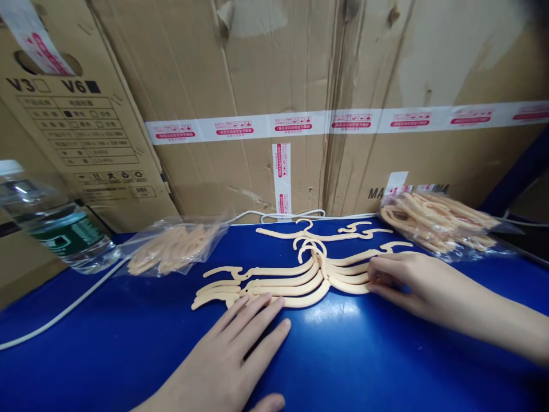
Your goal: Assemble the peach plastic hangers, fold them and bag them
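Several small beige plastic hangers [283, 280] lie stacked in a fan on the blue table [107, 343]. One more beige hanger [326, 233] lies apart just behind the stack. My left hand [240, 355] lies flat and open, its fingertips touching the stack's left ends. My right hand [403, 277] is curled, with its fingers pressed on the stack's right ends.
A clear bag of hangers [175, 246] lies at the left, another clear bag of hangers [437, 220] at the right. A water bottle [55, 223] lies on its side at the far left. A white cable [64, 309] crosses the table. Taped cardboard boxes [274, 114] wall off the back.
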A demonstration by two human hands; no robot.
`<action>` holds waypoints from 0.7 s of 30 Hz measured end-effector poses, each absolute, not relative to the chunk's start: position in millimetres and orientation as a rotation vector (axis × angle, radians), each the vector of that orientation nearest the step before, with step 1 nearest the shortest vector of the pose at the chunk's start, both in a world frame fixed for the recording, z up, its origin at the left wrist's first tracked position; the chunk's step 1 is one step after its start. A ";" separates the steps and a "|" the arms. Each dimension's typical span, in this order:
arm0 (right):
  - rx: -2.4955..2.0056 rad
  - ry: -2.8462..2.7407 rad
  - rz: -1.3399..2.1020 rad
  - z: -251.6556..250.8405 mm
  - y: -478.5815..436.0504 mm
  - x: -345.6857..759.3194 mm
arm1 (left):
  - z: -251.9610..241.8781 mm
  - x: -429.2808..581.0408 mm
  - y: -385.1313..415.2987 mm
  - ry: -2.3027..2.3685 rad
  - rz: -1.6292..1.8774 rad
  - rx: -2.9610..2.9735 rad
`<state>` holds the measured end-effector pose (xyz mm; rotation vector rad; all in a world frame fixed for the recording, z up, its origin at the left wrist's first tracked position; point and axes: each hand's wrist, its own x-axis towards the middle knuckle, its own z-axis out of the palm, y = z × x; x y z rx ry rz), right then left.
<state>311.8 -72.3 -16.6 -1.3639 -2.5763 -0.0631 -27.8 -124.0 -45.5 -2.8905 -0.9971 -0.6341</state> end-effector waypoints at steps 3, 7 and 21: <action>-1.370 -2.581 -0.072 -16.5 -71.0 312.3 | -34.4 -28.4 -119.8 -0.938 -0.540 -2.949; -1.389 -2.588 -0.086 -16.2 -71.8 311.3 | -31.6 -30.9 -112.6 -0.894 -0.487 -2.941; -1.325 -2.570 -0.242 -16.4 -74.7 309.7 | -46.4 -37.7 -118.4 -0.943 -0.656 -2.941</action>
